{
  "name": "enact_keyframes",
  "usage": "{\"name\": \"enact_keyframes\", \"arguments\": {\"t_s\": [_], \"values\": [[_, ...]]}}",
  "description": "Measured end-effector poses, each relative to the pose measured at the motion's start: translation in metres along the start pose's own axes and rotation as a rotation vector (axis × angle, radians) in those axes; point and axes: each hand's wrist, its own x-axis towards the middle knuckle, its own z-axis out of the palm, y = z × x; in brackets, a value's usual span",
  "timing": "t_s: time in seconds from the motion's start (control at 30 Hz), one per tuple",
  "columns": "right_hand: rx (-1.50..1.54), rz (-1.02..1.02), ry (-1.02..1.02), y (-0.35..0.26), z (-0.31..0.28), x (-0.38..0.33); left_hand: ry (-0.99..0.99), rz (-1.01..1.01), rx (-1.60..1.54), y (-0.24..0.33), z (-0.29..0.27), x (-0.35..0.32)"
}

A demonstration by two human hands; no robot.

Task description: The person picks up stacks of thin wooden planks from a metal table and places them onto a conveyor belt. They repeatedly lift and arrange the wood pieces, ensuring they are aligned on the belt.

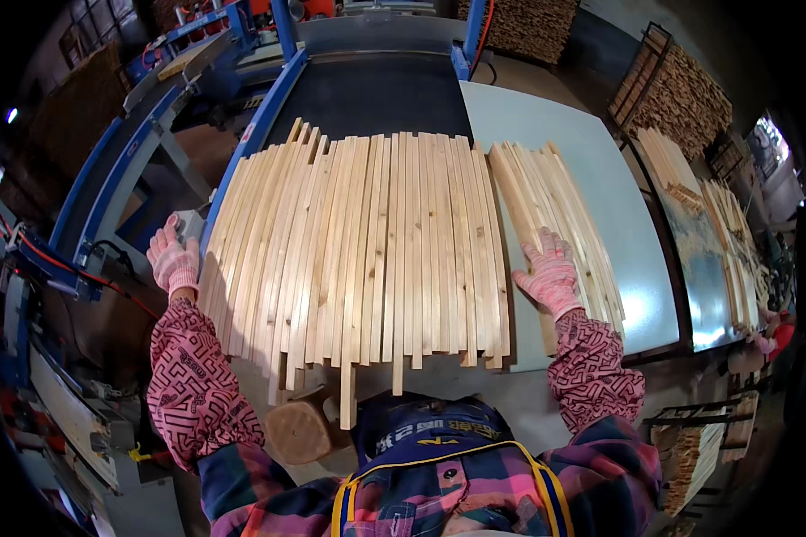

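Observation:
Long pale wooden strips (376,242) lie side by side in a wide row before me, their near ends uneven and a few jutting toward my apron. To the right, separated by a narrow gap, is a smaller group of wooden strips (564,206). My right hand (551,274), in a pink and white knit glove, rests open on this group with its fingers spread. My left hand (173,258), gloved alike, is open beside a small grey box (189,225) at the row's left edge. Whether it touches the box I cannot tell.
A dark conveyor belt (381,98) runs away beyond the row, flanked by a blue rail (264,112). A pale smooth tabletop (631,259) extends right. A brown stool (300,430) stands below the row's near ends. Stacked wood (676,98) and another person's red sleeve (786,331) appear far right.

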Motion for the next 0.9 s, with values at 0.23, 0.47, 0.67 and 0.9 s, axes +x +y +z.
{"name": "enact_keyframes", "arguments": {"t_s": [0.23,0.47,0.67,0.9], "values": [[0.102,-0.032,0.023,0.002,-0.005,-0.005,-0.027,-0.008,0.046,-0.008,-0.006,0.001],[0.041,-0.020,-0.103,0.001,-0.027,-0.008,-0.049,0.361,-0.258,0.136,-0.029,-0.056],[0.430,-0.032,-0.001,0.024,-0.028,0.042,-0.326,0.797,-0.796,0.276,-0.059,-0.163],[0.962,0.253,0.155,0.217,0.034,0.039,-0.873,0.237,-1.511,0.425,-0.123,-0.300]]}}
